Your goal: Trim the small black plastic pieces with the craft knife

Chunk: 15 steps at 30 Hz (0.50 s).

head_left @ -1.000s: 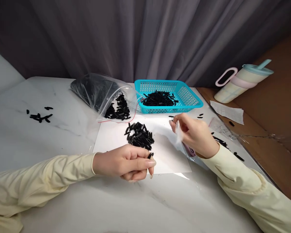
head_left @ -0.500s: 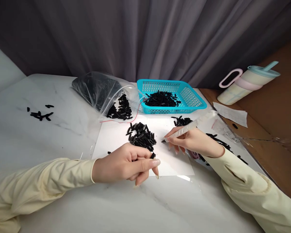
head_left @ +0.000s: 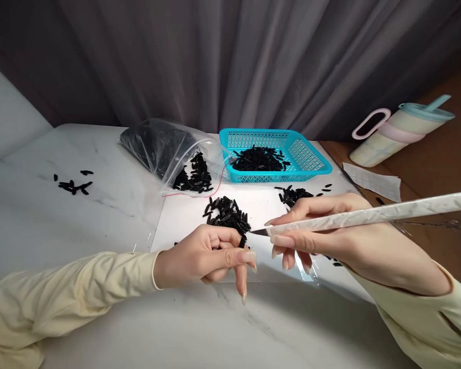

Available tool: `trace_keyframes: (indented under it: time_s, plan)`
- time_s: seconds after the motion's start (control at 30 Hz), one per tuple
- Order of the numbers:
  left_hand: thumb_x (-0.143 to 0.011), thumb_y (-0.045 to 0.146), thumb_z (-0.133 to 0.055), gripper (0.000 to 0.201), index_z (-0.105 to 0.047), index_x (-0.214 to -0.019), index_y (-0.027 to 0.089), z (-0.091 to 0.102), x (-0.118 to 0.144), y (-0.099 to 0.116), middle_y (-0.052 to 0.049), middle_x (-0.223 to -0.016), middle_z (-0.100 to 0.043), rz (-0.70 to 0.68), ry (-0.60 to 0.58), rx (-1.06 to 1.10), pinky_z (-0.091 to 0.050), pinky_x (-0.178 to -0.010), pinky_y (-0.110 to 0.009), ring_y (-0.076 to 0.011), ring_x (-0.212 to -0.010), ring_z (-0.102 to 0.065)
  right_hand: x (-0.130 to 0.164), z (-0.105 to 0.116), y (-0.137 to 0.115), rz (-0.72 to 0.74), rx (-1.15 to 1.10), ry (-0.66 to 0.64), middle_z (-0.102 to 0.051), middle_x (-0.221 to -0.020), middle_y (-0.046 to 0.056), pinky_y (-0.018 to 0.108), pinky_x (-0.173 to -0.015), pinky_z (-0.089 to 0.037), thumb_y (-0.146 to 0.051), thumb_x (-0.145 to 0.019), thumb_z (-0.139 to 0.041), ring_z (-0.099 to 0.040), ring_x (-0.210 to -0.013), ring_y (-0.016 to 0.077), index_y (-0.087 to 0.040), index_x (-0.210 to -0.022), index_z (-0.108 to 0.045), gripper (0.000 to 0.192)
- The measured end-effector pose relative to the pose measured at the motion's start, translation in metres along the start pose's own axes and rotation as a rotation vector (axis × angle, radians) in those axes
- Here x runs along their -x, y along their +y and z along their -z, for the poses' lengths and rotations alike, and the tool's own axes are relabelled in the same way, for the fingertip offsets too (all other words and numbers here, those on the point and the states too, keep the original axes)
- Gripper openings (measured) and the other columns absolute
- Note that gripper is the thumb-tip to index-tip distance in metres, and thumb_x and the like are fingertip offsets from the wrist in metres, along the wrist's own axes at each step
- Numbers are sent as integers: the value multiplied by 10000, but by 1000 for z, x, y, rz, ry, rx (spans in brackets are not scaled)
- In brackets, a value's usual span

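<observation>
My left hand (head_left: 200, 256) is closed in a pinch over the front of a white sheet (head_left: 265, 264). Between its thumb and index finger is a small black strip (head_left: 243, 241). A craft knife with a long white wrapped handle (head_left: 384, 210) sits in the grip of my right hand (head_left: 326, 230). Its dark pointed blade (head_left: 258, 232) points left and is close to the strip; whether they touch I cannot tell. Just behind my left hand, a heap of similar black pieces (head_left: 226, 212) lies on the sheet.
Behind the sheet stand a blue basket (head_left: 276, 178) holding black pieces and an open clear zip bag (head_left: 157, 148) of them. More pieces (head_left: 295, 196) lie behind my right hand, others (head_left: 75, 187) far left. A tumbler (head_left: 395, 134) and paper slip (head_left: 372, 180) are at right.
My right hand has come nearer with the craft knife, its handle swinging lower and toward the right. The blade is now closer to the strip in my left hand. The view has shifted slightly.
</observation>
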<state>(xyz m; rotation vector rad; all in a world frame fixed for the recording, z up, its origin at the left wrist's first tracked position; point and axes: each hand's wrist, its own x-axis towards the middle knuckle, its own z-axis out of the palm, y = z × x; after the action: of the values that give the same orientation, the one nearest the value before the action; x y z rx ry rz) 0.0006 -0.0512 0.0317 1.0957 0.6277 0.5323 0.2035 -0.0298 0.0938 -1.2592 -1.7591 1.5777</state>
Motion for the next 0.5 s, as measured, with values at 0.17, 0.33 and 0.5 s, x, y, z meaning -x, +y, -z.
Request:
trace_keyframes:
  time_s: [0.17, 0.33, 0.5]
  plan:
    - [-851, 291, -549, 200, -539, -760, 114, 4, 0, -1, -56, -658, -683, 31, -2, 91, -124, -308, -180, 7, -317, -181, -2, -4, 0, -8, -99, -63, -675, -568, 39, 228, -433, -506, -236, -675, -740, -631, -507, 153, -199, -596, -671, 111]
    - [-847, 275, -554, 191, -570, -759, 106, 5, -1, -2, -76, -693, -699, 56, -21, 124, -111, -313, -191, 10, -310, -167, -4, -1, 2, 7, -103, -18, -716, -766, 59, 261, -613, -560, -208, -639, -759, -681, -746, 211, -195, -583, -672, 104]
    - [-845, 267, -555, 200, -631, -795, 88, 4, -1, 0, -63, -668, -691, 54, -15, 114, -105, -320, -200, 9, -314, -167, -2, -4, 5, -26, -182, -55, -707, -934, 49, 316, -839, -517, -261, -677, -739, -639, -973, 232, -182, -576, -613, 180]
